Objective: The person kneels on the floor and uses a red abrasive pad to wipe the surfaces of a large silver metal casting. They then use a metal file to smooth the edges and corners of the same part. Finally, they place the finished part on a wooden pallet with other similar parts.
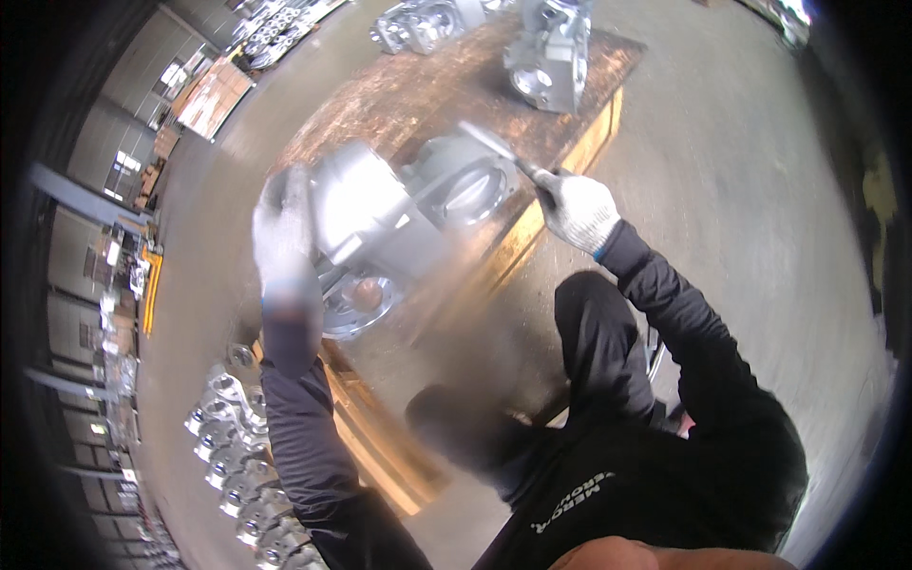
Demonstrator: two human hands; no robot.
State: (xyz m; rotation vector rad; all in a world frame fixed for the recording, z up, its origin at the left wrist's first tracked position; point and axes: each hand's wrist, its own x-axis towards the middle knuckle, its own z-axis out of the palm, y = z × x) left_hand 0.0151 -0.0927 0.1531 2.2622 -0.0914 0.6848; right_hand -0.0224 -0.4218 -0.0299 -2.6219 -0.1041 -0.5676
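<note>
A large silvery metal casting [356, 195] with a rounded drum-like body and a flanged round opening lies on a worn brown wooden table [370, 100]. My left hand [285, 223], in a white knit glove, grips the casting's left side; its fingers are blurred. In my right hand [579, 209], also gloved, the fingers are closed round the dark handle of a flat, pale hand tool [486, 140], perhaps a file. The tool slants up and left over a second part of the metalwork with a large round bore [473, 190]. Blur hides whether it touches.
More castings stand at the table's far side, one upright [551, 57] and others behind it [418, 27]. Several small metal parts [237, 465] lie in rows at lower left. A wooden beam [380, 437] is beside my left forearm. Cardboard boxes [217, 95] stand farther off.
</note>
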